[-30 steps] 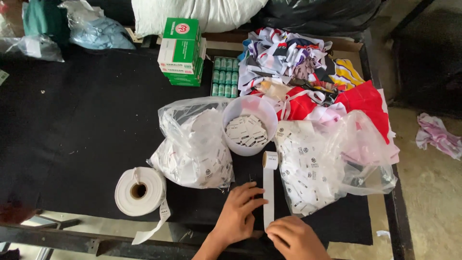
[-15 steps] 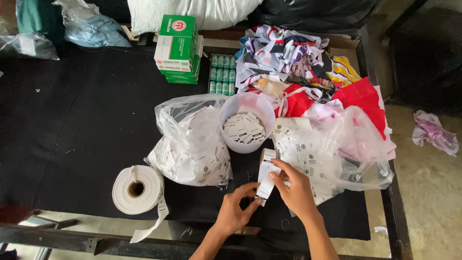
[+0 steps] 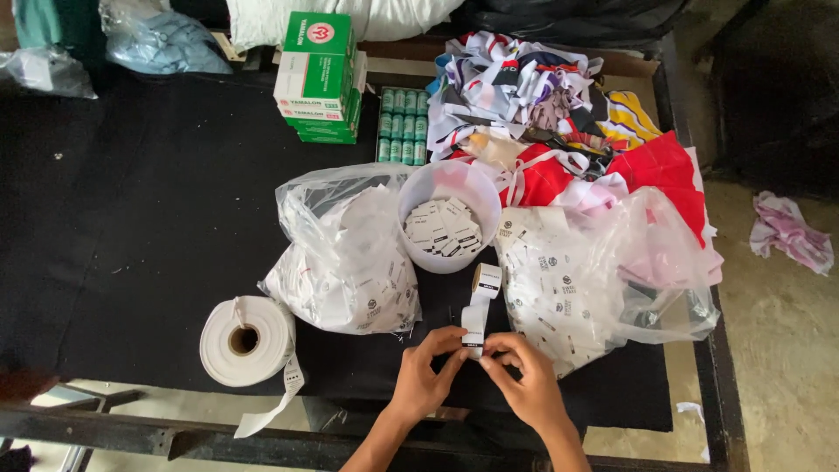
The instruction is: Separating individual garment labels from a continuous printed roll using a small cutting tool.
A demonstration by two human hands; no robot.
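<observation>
Surface: we saw a table [image 3: 114, 218] covered in black cloth, its metal frame along the near edge, on a bare pale floor.
Far edge: green boxes [image 3: 319, 79] sat stacked beside a heap of cloth scraps [image 3: 542, 114].
Middle: a white tub [image 3: 448, 216] of small tags stood between two clear bags [image 3: 341, 253] of tags.
Near left corner: a paper roll [image 3: 245, 341] lay with its tail over the edge.
Hard to tell: print on the tags was too small for us; both forearms were cut off below.
Left hand [image 3: 426, 376]: fingers pinched the strip of labels [image 3: 476, 310] at its lower end.
Right hand [image 3: 524, 380]: fingertips closed narrowly on the same end, near the table's near edge.
</observation>
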